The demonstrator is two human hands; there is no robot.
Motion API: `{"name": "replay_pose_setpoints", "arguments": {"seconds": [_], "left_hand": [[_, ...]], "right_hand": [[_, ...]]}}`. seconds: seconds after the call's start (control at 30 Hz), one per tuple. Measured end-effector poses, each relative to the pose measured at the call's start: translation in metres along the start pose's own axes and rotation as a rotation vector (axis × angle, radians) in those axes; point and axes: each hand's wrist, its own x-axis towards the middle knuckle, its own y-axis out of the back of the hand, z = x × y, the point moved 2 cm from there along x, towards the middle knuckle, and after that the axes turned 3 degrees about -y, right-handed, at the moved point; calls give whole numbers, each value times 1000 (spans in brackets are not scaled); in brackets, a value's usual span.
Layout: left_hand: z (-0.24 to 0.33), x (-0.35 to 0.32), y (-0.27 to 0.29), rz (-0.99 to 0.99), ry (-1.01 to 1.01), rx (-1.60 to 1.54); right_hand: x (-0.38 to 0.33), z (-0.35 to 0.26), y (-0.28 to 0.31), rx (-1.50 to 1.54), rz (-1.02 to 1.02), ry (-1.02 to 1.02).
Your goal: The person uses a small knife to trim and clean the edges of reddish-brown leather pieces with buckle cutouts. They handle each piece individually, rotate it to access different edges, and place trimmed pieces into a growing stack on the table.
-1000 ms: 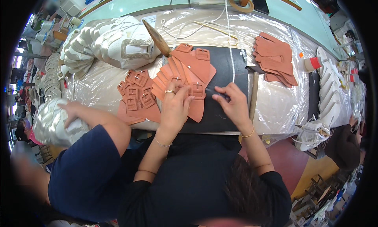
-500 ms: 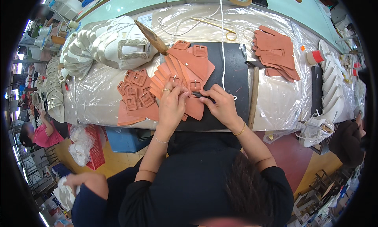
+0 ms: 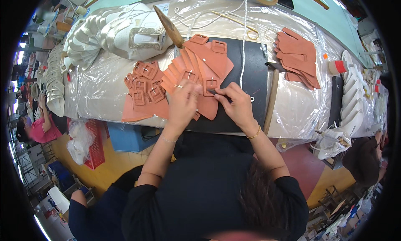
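While the right fingers pinch what seems a thin dark tool at the buckle's (image 3: 205, 87) near corner, the left hand (image 3: 184, 102) blurs over the patch's left side; whether its fingers are closed on anything, I cannot tell. Between the hands, the russet patch (image 3: 208, 109) lies over the black mat (image 3: 254, 72), buckle uppermost. It looks light and soft as thin leather — likely to bend or slide if pushed — with a stiffer buckle frame and a slim prong apt to swing. Hold would be surest on the frame's sides, or flat on the wide end. Beyond, similar pieces (image 3: 176, 69) fan out — then a wooden spike (image 3: 169, 27) and white uppers (image 3: 125, 36).
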Motion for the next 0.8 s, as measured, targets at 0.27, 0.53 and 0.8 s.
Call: {"name": "replay_pose_setpoints", "arguments": {"seconds": [0.27,0.53,0.8], "left_hand": [[-5,-12,39,444,-152,-219],[20,-30,26,-43,-528,263],[59,-21,31,30,28,-483]], "right_hand": [[-10,2,7,-80,-303,-334],[0,-19,18,636,-484,-558],[18,-71,45,857,-246,-113]]}}
